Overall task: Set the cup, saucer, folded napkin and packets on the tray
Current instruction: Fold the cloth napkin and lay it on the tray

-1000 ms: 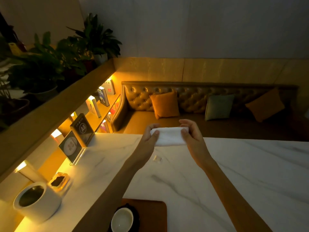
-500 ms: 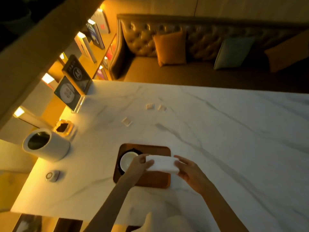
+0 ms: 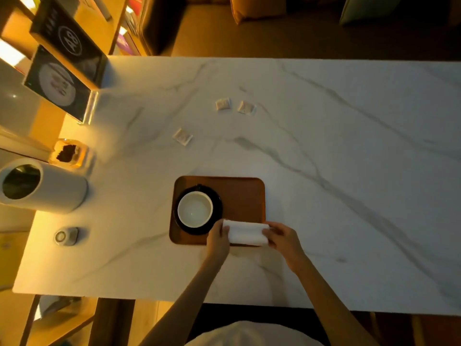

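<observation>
A brown wooden tray lies on the white marble table. On its left half a white cup stands on a black saucer. A folded white napkin is over the tray's near right edge, held at both ends: my left hand pinches its left end, my right hand its right end. Three small packets lie on the table beyond the tray: one at the near left, two more farther back.
At the table's left edge stand a white cylindrical container, a small amber glass dish, a small round device and a tilted menu stand. A sofa with cushions runs behind the far edge.
Both hands have carried the napkin from high above the far table down and toward me, onto the tray's near right edge. The view has tilted down.
</observation>
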Motion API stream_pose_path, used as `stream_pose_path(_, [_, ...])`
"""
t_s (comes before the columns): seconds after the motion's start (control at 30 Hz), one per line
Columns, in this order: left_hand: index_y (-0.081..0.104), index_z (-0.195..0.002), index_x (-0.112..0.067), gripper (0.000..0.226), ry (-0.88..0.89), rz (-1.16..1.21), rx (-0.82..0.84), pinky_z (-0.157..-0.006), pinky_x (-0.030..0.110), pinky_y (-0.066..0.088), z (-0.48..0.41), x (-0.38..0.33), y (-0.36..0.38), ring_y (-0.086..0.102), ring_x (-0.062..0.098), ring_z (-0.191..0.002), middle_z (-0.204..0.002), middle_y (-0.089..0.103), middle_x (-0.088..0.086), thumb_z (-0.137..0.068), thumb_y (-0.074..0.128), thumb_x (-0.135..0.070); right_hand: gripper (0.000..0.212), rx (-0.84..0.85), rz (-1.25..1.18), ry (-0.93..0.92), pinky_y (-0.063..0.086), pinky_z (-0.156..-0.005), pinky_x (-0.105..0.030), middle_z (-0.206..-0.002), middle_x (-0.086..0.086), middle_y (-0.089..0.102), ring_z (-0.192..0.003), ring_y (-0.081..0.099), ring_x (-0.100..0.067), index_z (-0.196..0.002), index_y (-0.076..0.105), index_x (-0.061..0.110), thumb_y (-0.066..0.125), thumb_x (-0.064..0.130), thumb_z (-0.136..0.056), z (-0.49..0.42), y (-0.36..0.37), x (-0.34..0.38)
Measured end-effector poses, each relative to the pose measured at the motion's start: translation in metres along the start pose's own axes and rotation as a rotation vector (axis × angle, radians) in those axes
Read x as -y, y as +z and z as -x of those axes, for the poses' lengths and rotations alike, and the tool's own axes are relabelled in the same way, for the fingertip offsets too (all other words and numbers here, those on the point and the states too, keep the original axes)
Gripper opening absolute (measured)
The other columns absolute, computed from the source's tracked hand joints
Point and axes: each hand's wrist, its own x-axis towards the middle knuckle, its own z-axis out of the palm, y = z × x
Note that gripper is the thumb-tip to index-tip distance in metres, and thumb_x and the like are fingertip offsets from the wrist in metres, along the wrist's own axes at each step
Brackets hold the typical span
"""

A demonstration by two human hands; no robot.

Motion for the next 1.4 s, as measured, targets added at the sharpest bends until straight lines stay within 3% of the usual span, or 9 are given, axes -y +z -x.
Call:
stream_pose_path(0.13, [0.044, -0.139, -0.014, 0.038, 0.079, -0.159, -0.097, -0.104, 0.039, 0.046, -0.022, 0.008, 0.012, 0.054, 0.023, -0.121, -0.134, 0.056, 0.009, -0.102, 0.042, -0.023, 0.035, -0.120, 0.188, -0.116, 0.054, -0.088, -0.034, -0.118, -0.012, 0.066, -0.104, 0.061, -0.024, -0.121, 0.064, 0.010, 0.068, 0.018, -0.087, -0.026, 0.014, -0.007])
stream_pose_path(0.3, [0.022, -0.148, -0.023, 0.051, 0.162, -0.706, -0.152, -0.086, 0.040, 0.055, -0.034, 0.018, 0.018, 0.063, 0.026, -0.106, -0.124, 0.062, 0.007, -0.102, 0.040, -0.031, 0.039, -0.168, 0.331, -0.238, 0.048, -0.089, -0.029, -0.123, -0.010, 0.063, -0.109, 0.059, -0.025, -0.127, 0.058, 0.011, 0.063, 0.027, -0.091, -0.037, 0.029, -0.021])
stream_pose_path(0.43, [0.038, -0.139, -0.016, 0.048, 0.373, -0.904, -0.220, -0.074, 0.031, 0.053, -0.026, 0.024, 0.015, 0.060, 0.021, -0.096, -0.115, 0.059, 0.008, -0.096, 0.052, -0.032, 0.041, -0.187, 0.451, -0.352, 0.047, -0.086, -0.024, -0.121, -0.005, 0.055, -0.105, 0.056, -0.017, -0.125, 0.053, 0.017, 0.062, 0.037, -0.090, -0.035, 0.024, -0.030])
stream_pose_path(0.6, [0.044, -0.127, -0.013, 0.056, 0.678, -0.998, -0.036, -0.097, 0.039, 0.048, -0.027, 0.049, 0.009, 0.050, 0.031, -0.126, -0.138, 0.049, 0.012, -0.078, 0.069, -0.001, 0.025, -0.117, 0.863, -0.725, 0.047, -0.090, -0.026, -0.121, -0.007, 0.063, -0.112, 0.058, -0.023, -0.105, 0.064, 0.016, 0.066, 0.034, -0.088, -0.032, 0.016, -0.041])
stream_pose_path(0.67, [0.038, -0.138, -0.011, 0.068, 0.685, -1.065, 0.037, -0.114, 0.048, 0.029, -0.031, 0.061, 0.009, 0.030, 0.035, -0.143, -0.152, 0.036, 0.014, -0.077, 0.065, 0.004, 0.026, -0.125, 0.991, -0.819, 0.052, -0.089, -0.032, -0.119, -0.008, 0.067, -0.110, 0.062, -0.027, -0.100, 0.068, 0.014, 0.059, 0.036, -0.089, -0.030, 0.016, -0.046])
stream_pose_path(0.77, [0.020, -0.150, -0.008, 0.074, 0.694, -1.153, 0.100, -0.116, 0.050, -0.002, -0.032, 0.077, 0.009, -0.002, 0.034, -0.149, -0.162, 0.013, 0.016, -0.085, 0.055, -0.005, 0.030, -0.161, 1.087, -0.827, 0.053, -0.091, -0.039, -0.126, -0.010, 0.064, -0.116, 0.061, -0.031, -0.107, 0.068, 0.013, 0.060, 0.035, -0.089, -0.025, 0.021, -0.059])
stream_pose_path(0.93, [0.001, -0.154, -0.010, 0.082, 0.719, -1.267, 0.078, -0.120, 0.054, -0.006, -0.030, 0.098, 0.002, -0.014, 0.029, -0.150, -0.163, -0.005, 0.012, -0.095, 0.041, -0.050, 0.064, -0.133, 1.202, -0.747, 0.032, -0.108, -0.048, -0.153, -0.006, 0.033, -0.140, 0.033, -0.032, -0.139, 0.039, 0.023, 0.060, 0.051, -0.085, -0.014, 0.021, -0.084])
stream_pose_path(1.23, [0.008, -0.154, -0.009, 0.087, 0.715, -1.233, 0.083, -0.121, 0.053, 0.004, -0.035, 0.101, 0.002, -0.007, 0.029, -0.151, -0.163, -0.002, 0.014, -0.087, 0.054, -0.041, 0.059, -0.020, 1.267, -0.626, 0.018, -0.118, -0.055, -0.162, 0.001, 0.008, -0.149, 0.003, -0.027, -0.144, 0.028, 0.030, 0.034, 0.058, -0.093, -0.024, 0.017, -0.091])
stream_pose_path(1.4, [0.006, -0.154, -0.012, 0.087, 0.675, -1.205, 0.049, -0.120, 0.052, 0.000, -0.030, 0.099, 0.004, -0.011, 0.031, -0.150, -0.162, -0.005, 0.018, -0.087, 0.052, -0.040, 0.072, -0.073, 1.400, -0.593, 0.007, -0.117, -0.057, -0.162, -0.006, 0.004, -0.148, 0.003, -0.035, -0.152, 0.008, 0.032, 0.029, 0.065, -0.092, -0.024, 0.018, -0.095])
